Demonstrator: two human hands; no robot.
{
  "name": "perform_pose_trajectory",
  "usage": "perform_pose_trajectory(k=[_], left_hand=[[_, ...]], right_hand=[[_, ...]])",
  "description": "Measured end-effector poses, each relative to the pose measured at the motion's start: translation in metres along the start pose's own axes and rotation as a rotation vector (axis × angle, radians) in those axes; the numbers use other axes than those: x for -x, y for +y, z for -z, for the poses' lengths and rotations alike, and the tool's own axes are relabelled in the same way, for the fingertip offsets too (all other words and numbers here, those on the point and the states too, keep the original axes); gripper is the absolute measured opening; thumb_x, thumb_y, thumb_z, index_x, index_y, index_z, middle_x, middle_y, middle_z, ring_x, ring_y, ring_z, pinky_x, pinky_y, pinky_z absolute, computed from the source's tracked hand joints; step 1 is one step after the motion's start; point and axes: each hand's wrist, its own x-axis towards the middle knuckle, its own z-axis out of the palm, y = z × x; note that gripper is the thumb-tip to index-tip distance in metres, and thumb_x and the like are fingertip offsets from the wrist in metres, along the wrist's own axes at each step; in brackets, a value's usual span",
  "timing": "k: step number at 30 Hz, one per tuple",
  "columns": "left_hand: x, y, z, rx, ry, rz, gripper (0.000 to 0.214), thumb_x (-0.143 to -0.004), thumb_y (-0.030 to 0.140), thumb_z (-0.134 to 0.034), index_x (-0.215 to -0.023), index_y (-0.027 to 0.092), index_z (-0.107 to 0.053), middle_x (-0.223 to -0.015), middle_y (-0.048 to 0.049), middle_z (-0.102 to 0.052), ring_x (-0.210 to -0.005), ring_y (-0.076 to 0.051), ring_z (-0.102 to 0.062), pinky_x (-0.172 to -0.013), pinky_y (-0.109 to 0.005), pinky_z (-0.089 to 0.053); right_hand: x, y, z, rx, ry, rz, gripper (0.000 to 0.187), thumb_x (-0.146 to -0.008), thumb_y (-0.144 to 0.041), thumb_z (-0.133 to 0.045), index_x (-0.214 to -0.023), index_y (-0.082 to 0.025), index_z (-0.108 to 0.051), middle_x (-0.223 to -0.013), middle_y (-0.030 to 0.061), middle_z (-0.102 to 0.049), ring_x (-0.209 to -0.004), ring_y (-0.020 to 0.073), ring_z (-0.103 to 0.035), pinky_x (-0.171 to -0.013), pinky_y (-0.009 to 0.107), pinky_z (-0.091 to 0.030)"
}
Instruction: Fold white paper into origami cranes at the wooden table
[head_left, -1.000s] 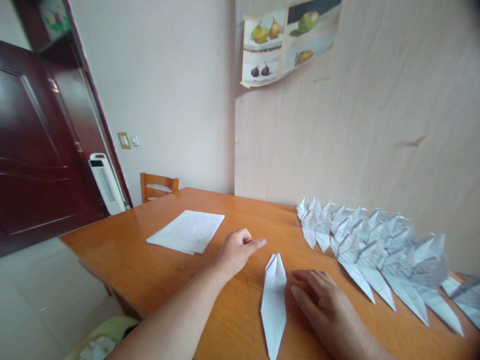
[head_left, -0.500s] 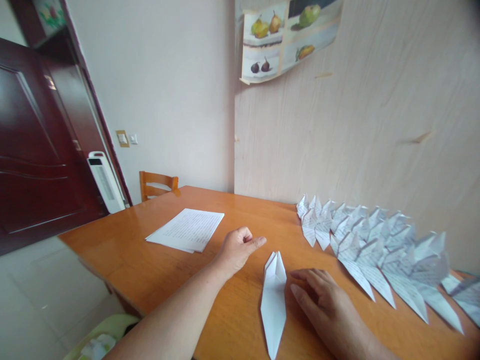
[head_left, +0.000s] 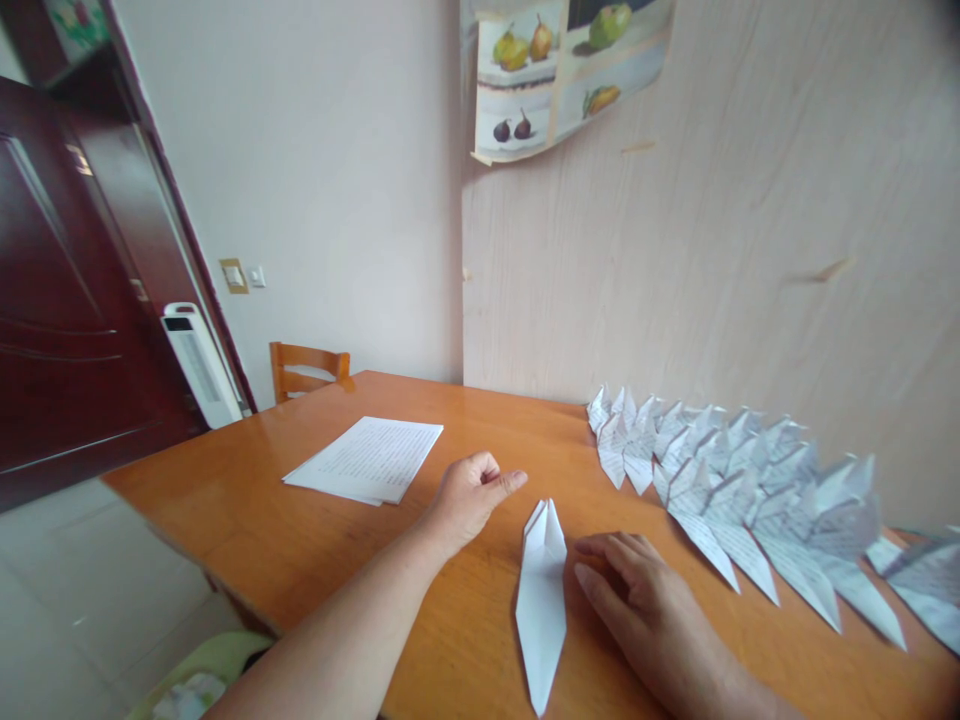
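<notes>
A long white folded paper piece [head_left: 541,600] lies flat on the orange wooden table [head_left: 300,530] between my hands. My left hand [head_left: 471,495] rests on the table just left of its forked top end, fingers curled into a loose fist with the thumb out, holding nothing. My right hand [head_left: 651,610] lies palm down right of the paper, fingers stretched flat, fingertips beside its edge. A row of several finished folded paper pieces [head_left: 742,490] with printed text runs along the wall at the right.
A small stack of printed sheets [head_left: 367,458] lies on the table's far left part. A wooden chair [head_left: 307,365] stands behind the table. A dark red door [head_left: 67,300], a white tower appliance [head_left: 196,362] and a fruit poster [head_left: 559,70] are around.
The view has shifted slightly; both hands and the folded paper stay nearly where they were.
</notes>
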Motion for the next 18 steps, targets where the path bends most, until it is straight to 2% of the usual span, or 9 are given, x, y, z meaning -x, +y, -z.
perform_pose_trajectory(k=[18], left_hand=[[0.0008,0.0019,0.0009,0.014,-0.021,-0.008,0.049,-0.082,0.058,-0.065,-0.065,0.021,-0.038,-0.064,0.0064,-0.032,-0.061,-0.012,-0.031,-0.056,-0.025,-0.026]], right_hand=[[0.0018,-0.0029,0.0015,-0.001,-0.02,0.008,0.02,-0.097,-0.028,-0.048,-0.098,-0.025,-0.067,-0.1,0.0057,-0.068,-0.098,0.0247,-0.06,-0.087,0.04,-0.049]])
